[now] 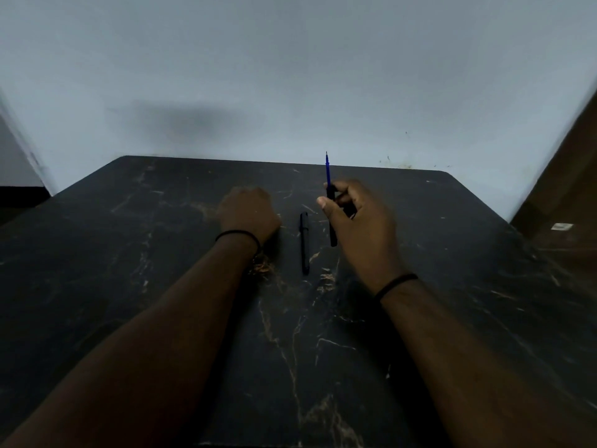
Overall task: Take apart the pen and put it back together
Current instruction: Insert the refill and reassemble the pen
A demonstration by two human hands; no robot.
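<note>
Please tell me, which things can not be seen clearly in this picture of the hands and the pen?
- Left hand, head view: its fingers are hidden behind its own back; whether they hold something cannot be told.
- Black barrel: its middle is covered by the right hand.
- Refill tip: too small.
- Black piece on the table: too dark.

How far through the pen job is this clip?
Partway. Done: a black pen piece lies apart on the table. In hand: the right hand grips the black barrel with the blue refill protruding. Left hand rests fisted. Left: joining the pieces.
</note>
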